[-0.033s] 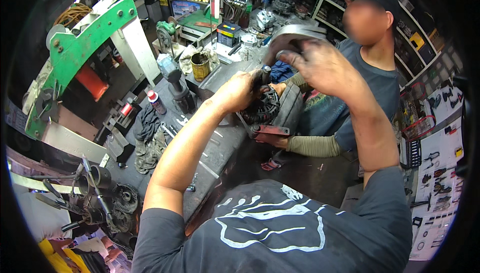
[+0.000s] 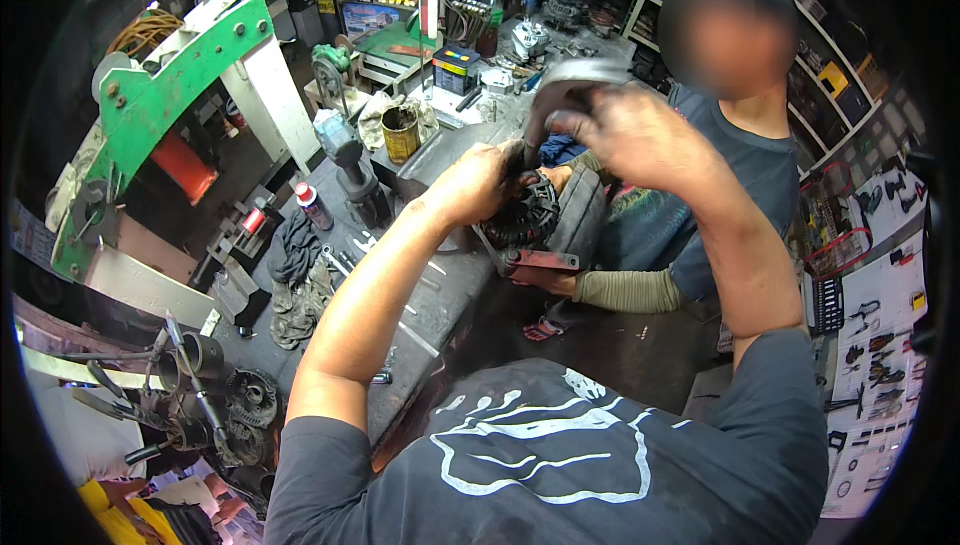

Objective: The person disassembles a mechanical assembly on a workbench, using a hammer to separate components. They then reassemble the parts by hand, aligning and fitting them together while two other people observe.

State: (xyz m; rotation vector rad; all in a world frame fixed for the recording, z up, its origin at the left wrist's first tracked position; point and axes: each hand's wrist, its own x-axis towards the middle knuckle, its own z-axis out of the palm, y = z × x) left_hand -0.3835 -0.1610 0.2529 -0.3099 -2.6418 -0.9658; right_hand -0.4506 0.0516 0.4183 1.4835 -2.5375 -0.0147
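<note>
We note the workbench (image 2: 445, 310) first; at its near right corner, beside a grey block (image 2: 582, 213), lies the round black machine part (image 2: 528, 217). A co-worker's hand (image 2: 558, 285) supports the red plate (image 2: 545, 260) below. Our right hand (image 2: 650, 135), up and right of the part, is closed on a blurred hammer-like tool (image 2: 562, 93), whose axis runs leftward, then down toward our left hand (image 2: 483, 183). That nearer hand, at the part's upper left, is curled around a dark upright piece (image 2: 527, 157); contact between tool and piece we cannot tell.
</note>
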